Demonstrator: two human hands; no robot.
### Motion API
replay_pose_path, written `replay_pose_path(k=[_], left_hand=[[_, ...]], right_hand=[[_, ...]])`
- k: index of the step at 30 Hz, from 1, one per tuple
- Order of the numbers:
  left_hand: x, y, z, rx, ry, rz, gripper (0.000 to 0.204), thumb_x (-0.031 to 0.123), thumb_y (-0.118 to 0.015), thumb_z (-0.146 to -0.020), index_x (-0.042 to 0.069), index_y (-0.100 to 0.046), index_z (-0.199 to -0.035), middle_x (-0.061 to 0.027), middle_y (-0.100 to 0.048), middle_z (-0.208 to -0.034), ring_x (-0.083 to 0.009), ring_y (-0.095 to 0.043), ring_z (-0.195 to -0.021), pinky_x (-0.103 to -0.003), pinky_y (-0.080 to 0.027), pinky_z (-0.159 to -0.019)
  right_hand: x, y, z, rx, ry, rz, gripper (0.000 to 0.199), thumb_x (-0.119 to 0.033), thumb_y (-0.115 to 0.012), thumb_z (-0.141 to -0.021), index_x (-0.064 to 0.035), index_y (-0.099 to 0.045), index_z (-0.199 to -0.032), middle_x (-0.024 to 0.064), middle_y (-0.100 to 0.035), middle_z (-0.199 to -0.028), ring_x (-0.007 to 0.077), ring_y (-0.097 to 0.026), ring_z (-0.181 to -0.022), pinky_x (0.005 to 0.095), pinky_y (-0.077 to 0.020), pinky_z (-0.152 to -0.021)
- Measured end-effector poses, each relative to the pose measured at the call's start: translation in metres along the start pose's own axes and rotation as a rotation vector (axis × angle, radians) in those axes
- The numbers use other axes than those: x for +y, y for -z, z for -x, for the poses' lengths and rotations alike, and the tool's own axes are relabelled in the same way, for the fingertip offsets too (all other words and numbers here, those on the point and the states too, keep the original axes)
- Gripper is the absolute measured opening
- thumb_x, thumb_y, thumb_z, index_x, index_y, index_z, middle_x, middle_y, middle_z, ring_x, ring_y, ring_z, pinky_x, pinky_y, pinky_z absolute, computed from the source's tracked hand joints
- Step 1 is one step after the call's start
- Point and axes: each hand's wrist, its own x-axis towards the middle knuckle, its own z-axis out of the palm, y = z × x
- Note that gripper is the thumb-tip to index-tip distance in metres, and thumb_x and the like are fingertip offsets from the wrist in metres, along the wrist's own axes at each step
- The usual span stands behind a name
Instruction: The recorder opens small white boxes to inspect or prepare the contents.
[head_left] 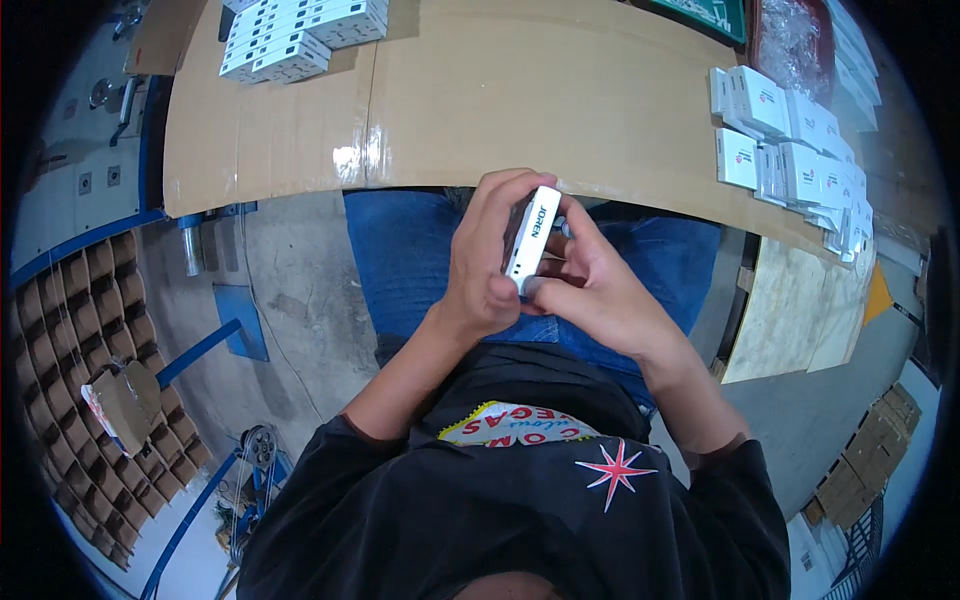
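Observation:
A small white box point(533, 238) with dark printing along its narrow side is held upright between my hands, above my lap and just in front of the table's near edge. My left hand point(484, 250) wraps its fingers over the far end and side of the box, thumb low at the near end. From the other side my right hand point(593, 280) grips it, with the thumb at its near lower corner and the fingers partly hidden behind it. The face of the box turned away from the camera cannot be seen.
A cardboard-covered table point(540, 100) spans the front. Stacked white boxes point(290, 45) stand at its far left; many more white boxes point(800, 165) are piled at the right. Behind those sit a red bin point(795, 45) of clear plastic and a green tray point(710, 14). A cardboard divider grid point(85, 400) is at left.

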Motion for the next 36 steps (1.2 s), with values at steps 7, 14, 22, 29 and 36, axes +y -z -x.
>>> replay_pose_path(k=[7,14,22,29,36], left_hand=[[0.000,0.005,0.002,0.027,-0.148,-0.144,0.088,0.072,-0.024,-0.101,-0.005,-0.060,-0.126,-0.0249,-0.062,-0.117,-0.0386,-0.064,-0.104,-0.042,-0.052,-0.089],[-0.010,0.002,0.005,0.062,-0.215,-0.132,0.088,0.070,-0.025,-0.102,-0.007,-0.063,-0.121,-0.0261,-0.063,-0.114,-0.0383,-0.065,-0.102,-0.042,-0.054,-0.087],[-0.002,-0.002,0.005,0.197,-0.070,0.031,0.103,0.081,-0.015,-0.096,-0.007,-0.063,-0.122,-0.0239,-0.064,-0.116,-0.0337,-0.066,-0.106,-0.040,-0.052,-0.089],[0.002,-0.002,0.006,0.130,-0.033,0.078,0.108,0.085,-0.013,-0.094,-0.007,-0.058,-0.126,-0.0216,-0.060,-0.123,-0.0307,-0.062,-0.113,-0.040,-0.048,-0.099],[0.005,-0.003,0.004,0.158,-0.015,0.105,0.109,0.087,-0.015,-0.093,-0.006,-0.063,-0.122,-0.0212,-0.065,-0.118,-0.0306,-0.066,-0.107,-0.038,-0.053,-0.092]], right_hand=[[0.003,-0.017,-0.001,0.000,0.131,0.092,0.082,-0.001,-0.062,-0.087,-0.0045,-0.021,-0.158,0.0127,-0.054,-0.130,0.0189,-0.059,-0.118,0.0345,-0.0496,-0.100],[0.012,-0.020,-0.006,0.023,0.153,0.187,0.079,-0.003,-0.059,-0.088,-0.0034,-0.020,-0.157,0.0144,-0.054,-0.128,0.0229,-0.058,-0.120,0.0353,-0.0479,-0.101],[-0.015,-0.004,0.001,0.014,0.061,0.113,0.064,-0.009,-0.063,-0.098,-0.0059,-0.036,-0.156,0.0152,-0.058,-0.134,0.0163,-0.061,-0.115,0.0309,-0.0507,-0.094],[0.001,-0.008,0.000,0.093,0.225,0.148,0.054,-0.017,-0.065,-0.102,-0.0045,-0.043,-0.151,0.0132,-0.060,-0.135,0.0198,-0.063,-0.118,0.0331,-0.0532,-0.095],[-0.002,-0.008,0.003,0.075,0.266,0.281,0.060,-0.017,-0.066,-0.101,-0.0069,-0.039,-0.153,0.0153,-0.061,-0.134,0.0246,-0.064,-0.119,0.0378,-0.0557,-0.091]])
